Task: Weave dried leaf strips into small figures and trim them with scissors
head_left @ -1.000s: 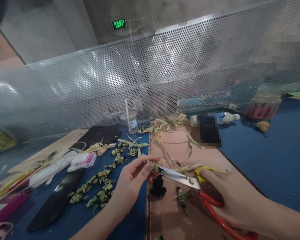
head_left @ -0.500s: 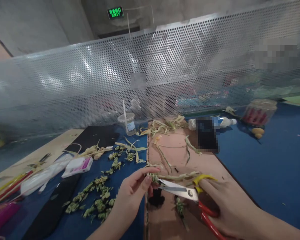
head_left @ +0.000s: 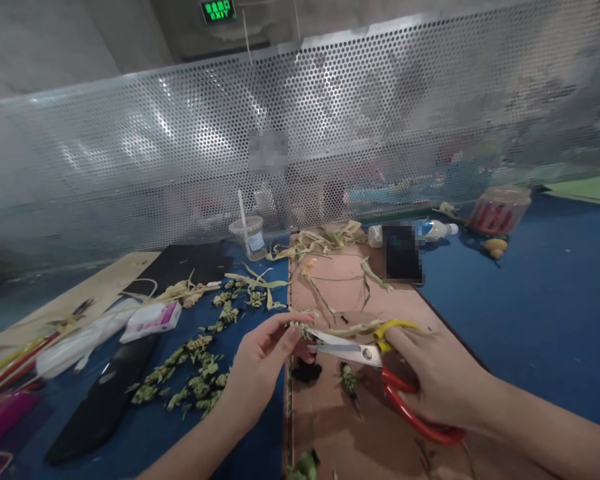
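My left hand (head_left: 261, 363) pinches a small green woven leaf piece (head_left: 298, 328) between thumb and fingers, above the seam between the blue table and a brown board (head_left: 340, 427). My right hand (head_left: 433, 380) grips red-handled scissors (head_left: 380, 373), whose steel blades point left and meet the piece at my left fingertips. A pale leaf strip (head_left: 353, 329) trails from the piece over the blades, and something yellow (head_left: 393, 328) sits at my right fingers. A dark clump (head_left: 305, 371) and a green woven bit (head_left: 349, 381) lie on the board below the blades.
Several green woven pieces (head_left: 200, 370) lie on the blue table to the left, beside a black strip (head_left: 105, 407) and a pink-white box (head_left: 150, 321). Dry leaf strips (head_left: 315, 248), a plastic cup (head_left: 250, 237), a bottle (head_left: 433, 230) and a clear jar (head_left: 500, 210) stand before a perforated metal screen (head_left: 330, 133).
The view has tilted and shifted, so both hands sit slightly higher and further left. The scissor blades have closed in on the leaf piece in my left fingers.
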`<state>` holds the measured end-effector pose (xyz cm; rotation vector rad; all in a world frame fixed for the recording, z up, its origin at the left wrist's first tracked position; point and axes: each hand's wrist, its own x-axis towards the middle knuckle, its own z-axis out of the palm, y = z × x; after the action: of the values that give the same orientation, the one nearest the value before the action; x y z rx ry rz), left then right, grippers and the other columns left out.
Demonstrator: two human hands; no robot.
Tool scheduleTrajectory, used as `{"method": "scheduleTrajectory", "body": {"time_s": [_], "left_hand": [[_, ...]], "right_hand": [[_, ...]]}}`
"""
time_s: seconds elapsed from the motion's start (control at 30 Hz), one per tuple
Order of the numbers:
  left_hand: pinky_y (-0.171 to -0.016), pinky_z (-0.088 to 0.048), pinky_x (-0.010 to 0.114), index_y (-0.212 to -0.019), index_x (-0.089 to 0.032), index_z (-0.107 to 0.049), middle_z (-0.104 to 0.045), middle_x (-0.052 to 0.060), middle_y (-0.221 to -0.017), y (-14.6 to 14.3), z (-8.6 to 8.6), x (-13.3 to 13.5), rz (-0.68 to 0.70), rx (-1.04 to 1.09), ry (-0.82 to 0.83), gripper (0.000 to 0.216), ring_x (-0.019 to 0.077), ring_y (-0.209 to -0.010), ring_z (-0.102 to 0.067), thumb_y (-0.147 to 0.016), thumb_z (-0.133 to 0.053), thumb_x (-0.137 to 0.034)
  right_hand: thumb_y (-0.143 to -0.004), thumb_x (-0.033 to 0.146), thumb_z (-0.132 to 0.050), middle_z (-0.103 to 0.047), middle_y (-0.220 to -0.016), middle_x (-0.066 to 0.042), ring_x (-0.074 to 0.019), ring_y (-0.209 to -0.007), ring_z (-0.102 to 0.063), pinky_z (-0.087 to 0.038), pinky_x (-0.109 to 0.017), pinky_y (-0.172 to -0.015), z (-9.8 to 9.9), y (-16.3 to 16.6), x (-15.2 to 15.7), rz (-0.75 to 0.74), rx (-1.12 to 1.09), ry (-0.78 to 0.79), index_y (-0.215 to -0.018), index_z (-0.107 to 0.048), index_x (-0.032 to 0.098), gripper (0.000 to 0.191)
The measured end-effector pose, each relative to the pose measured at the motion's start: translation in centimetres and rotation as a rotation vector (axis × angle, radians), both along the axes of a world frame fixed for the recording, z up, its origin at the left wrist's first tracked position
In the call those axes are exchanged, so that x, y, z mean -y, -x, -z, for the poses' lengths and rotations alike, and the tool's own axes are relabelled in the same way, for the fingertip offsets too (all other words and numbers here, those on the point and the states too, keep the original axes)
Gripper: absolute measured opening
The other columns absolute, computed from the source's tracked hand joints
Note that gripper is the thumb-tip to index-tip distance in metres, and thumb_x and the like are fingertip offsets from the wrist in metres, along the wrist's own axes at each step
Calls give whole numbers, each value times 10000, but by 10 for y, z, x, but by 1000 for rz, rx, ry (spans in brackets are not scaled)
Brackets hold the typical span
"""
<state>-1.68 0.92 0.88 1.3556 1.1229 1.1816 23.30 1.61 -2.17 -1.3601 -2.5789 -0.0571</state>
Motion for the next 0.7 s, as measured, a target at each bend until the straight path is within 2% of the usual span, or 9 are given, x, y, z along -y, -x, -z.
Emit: {"method": "scheduleTrajectory", "body": {"time_s": [0.23, 0.47, 0.7], "left_hand": [[-634, -543, 235, -889, -175, -661, -672, 30, -791, -3, 0, 0, 7, 99, 31, 161, 144, -658, -636, -778, -610, -280], [-651, -561, 228, -881, -174, -649, -652, 6, -772, -4, -1, 2, 15, 143, 97, 147, 129, -655, -642, -788, -605, -278], [-682, -575, 261, -876, -150, -651, -666, 25, -815, -6, 1, 1, -5, 167, 128, 163, 140, -694, -645, -773, -625, -273]], "right_hand": [[-711, 336, -506, -640, -861, -99, -303, -794, -595, -402, -380, -654, 4, 0, -2, 24, 54, 31, -881, -476, 195, 224], [-701, 308, -494, -629, -794, -70, -280, -739, -596, -393, -351, -614, 9, -2, -5, 16, 53, -5, -805, -435, 213, 152], [-703, 339, -503, -619, -783, -65, -277, -730, -597, -375, -339, -603, 7, 1, -4, 27, 72, -18, -819, -421, 213, 190]]}}
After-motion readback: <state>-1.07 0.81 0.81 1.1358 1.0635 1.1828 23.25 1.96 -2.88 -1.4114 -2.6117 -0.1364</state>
